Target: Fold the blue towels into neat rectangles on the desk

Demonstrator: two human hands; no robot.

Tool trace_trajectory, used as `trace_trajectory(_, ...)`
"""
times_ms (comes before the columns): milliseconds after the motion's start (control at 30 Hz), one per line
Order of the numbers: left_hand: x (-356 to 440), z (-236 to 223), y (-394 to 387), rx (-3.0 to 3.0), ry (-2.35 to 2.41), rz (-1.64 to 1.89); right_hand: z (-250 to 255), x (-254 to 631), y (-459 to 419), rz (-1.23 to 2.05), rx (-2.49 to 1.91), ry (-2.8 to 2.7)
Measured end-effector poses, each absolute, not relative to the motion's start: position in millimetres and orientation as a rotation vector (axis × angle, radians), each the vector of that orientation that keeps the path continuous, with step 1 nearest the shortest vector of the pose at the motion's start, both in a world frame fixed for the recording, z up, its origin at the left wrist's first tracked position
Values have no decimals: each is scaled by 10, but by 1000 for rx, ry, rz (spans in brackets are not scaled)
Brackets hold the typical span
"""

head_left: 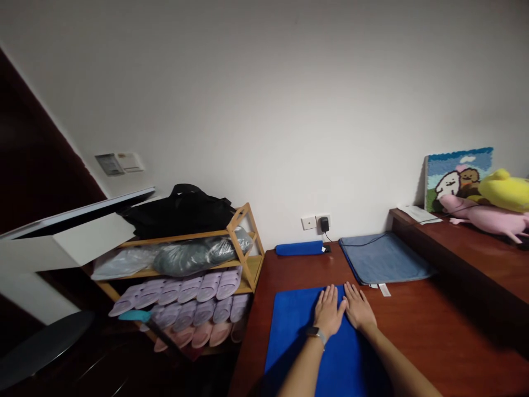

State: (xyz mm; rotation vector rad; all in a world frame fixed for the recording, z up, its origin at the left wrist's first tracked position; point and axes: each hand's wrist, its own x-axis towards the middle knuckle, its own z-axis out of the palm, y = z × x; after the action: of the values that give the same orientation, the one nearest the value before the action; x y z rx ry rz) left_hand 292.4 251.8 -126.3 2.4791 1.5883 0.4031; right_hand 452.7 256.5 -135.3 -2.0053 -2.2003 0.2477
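Observation:
A bright blue cloth (289,331) lies spread flat on the reddish-brown wooden table (430,325). My left hand (329,313), with a watch on its wrist, rests palm down on the cloth, fingers stretched out. Beside it my right hand (359,309) lies flat at the cloth's far right corner, fingers extended. The two thumbs are close together. Just beyond my right hand is a stack of grey-blue cloths (384,259) with white tags. A rolled or folded blue cloth (299,248) sits at the back edge by the wall.
A black plug adapter (324,224) sits in the wall socket, its cable running over the cloth stack. To the left stands a wooden rack (250,259) with slippers (206,284) and a black bag (182,212). Plush toys (487,215) lie on a raised surface at right.

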Motion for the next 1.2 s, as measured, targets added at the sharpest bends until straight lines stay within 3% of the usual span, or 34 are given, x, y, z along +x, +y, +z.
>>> trace_trajectory(133,2881,-1326,2490,2395,1622,366,-1356,4530,2569,257,-2010,-2169)
trace_trajectory(433,1225,-1178,2458,2167,2052,224,-1327,4509,2544,268,-2035,-2148)
trace_trajectory(633,648,-1177,2181,2102,2100,220,-1327,4508,2533,241,-2059,-2163)
trace_trajectory(867,604,-1393,1585,2201,2078,400,-1374,4516,2533,220,-2067,-2183)
trace_trajectory(1200,755,-1178,1501,2227,2034,356,-1208,4515,2465,273,-2134,-2177)
